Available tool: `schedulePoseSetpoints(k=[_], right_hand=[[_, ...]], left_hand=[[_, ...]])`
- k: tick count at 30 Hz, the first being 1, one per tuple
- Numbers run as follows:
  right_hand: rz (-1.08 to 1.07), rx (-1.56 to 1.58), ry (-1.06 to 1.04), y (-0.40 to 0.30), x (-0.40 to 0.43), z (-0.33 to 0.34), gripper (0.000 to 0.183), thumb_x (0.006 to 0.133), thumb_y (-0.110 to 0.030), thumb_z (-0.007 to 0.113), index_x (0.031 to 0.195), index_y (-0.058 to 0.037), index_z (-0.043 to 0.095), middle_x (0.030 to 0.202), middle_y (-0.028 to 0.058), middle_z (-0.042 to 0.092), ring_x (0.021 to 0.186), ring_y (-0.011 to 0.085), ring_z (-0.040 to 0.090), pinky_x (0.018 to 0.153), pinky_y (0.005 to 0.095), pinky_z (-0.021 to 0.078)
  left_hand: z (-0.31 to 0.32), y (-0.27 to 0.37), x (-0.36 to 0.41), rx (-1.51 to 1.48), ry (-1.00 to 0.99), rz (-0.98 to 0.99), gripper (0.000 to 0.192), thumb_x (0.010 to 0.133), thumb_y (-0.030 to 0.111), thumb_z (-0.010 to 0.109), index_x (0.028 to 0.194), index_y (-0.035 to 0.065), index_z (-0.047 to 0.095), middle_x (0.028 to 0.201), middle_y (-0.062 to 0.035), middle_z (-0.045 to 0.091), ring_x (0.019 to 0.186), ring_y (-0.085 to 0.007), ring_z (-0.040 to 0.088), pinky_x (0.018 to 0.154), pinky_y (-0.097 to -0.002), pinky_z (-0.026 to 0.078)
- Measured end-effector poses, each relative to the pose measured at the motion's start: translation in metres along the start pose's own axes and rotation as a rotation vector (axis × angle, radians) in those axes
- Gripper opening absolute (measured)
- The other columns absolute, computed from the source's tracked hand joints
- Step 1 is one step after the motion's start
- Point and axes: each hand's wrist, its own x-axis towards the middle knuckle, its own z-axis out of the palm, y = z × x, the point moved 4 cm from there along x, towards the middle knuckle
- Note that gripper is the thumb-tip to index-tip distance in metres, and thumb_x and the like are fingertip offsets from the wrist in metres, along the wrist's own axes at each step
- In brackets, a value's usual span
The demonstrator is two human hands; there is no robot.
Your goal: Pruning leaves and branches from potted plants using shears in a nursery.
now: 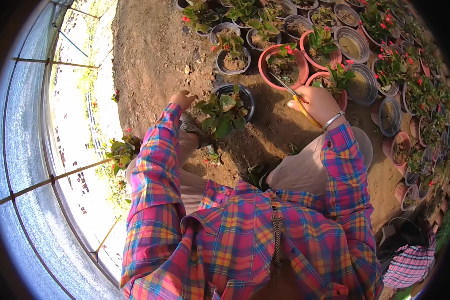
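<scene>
My right hand (318, 102) holds scissors (294, 96) with yellow handles, their metal blades pointing up and left over the rim of a terracotta-coloured pot (264, 69) that holds a red-flowered plant (283, 58). My left hand (183, 99) is off to the left with its fingers partly curled, and nothing shows in it. Between the hands stands a dark pot (250, 101) with a leafy green plant (223, 112) leaning over its near side. Cut sprigs with small red flowers (213, 157) lie on the soil between my feet.
Rows of potted flowering plants (392, 67) fill the top and right. Several grey pots (361, 84) hold soil only. At the left are a red-flowered plant (122, 150) and a framed translucent sheet wall (26, 150). A pink checked cloth (410, 262) lies beside a dark bag at lower right.
</scene>
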Motion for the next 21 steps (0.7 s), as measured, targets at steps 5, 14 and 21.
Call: schedulePoseSetpoints(k=[5,14,21], right_hand=[[0.162,0.122,-0.043,0.011,-0.01,0.002,0.032,0.073,-0.028,0.07,0.09,-0.0019,0.061,0.059,0.0079,0.051,0.056,0.0168,0.053,0.055,0.0312,0.0413],[0.156,0.191,-0.105,0.001,0.013,0.026,0.03,0.077,-0.022,0.068,0.094,0.0016,0.06,0.068,0.0032,0.057,0.062,0.0085,0.052,0.057,0.0248,0.042],[0.205,0.205,-0.142,0.008,0.019,0.032,0.031,0.079,-0.021,0.065,0.099,0.0029,0.059,0.071,0.005,0.058,0.063,0.0096,0.052,0.057,0.0254,0.0412]], left_hand=[[0.088,0.056,-0.053,-0.125,-0.158,0.627,0.039,0.067,0.013,0.065,0.104,0.0061,0.055,0.101,-0.0159,0.056,0.097,-0.0318,0.053,0.085,-0.0378,0.043],[0.1,0.049,-0.014,-0.619,-0.033,0.03,0.024,0.072,0.022,0.065,0.087,0.0034,0.066,0.074,-0.0125,0.064,0.072,-0.022,0.062,0.064,-0.0331,0.048],[-0.083,-0.028,-0.006,-0.378,-0.006,0.024,0.047,0.073,0.047,0.059,0.087,0.0029,0.064,0.077,-0.0126,0.065,0.068,-0.0234,0.064,0.064,-0.0338,0.05]])
